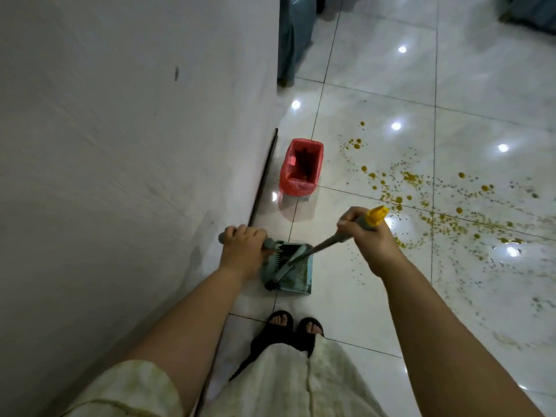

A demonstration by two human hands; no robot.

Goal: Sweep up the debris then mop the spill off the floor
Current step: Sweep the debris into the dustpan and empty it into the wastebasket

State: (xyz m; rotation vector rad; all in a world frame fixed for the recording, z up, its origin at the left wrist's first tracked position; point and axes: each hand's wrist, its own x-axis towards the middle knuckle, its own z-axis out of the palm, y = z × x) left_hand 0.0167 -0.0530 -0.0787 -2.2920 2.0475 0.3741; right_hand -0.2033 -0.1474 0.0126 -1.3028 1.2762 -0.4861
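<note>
My left hand [242, 249] grips the grey handle of a teal dustpan [296, 273] that stands on the white tiled floor just ahead of my feet. The pan's tray holds a thin layer of dirt. My right hand [365, 233] grips the top of a broom's handle [326, 240], just below its yellow end cap. The broom's head [278, 275] rests inside the dustpan against its comb teeth. A yellow-orange spill [427, 206] of drops and smears spreads over the tiles to the right.
A small bin lined with a red bag [301, 167] stands open on the floor beyond the dustpan. A white wall [120, 145] runs close along my left. Blue-covered furniture [293, 37] stands at the far end. My sandalled feet [296, 326] are below the pan.
</note>
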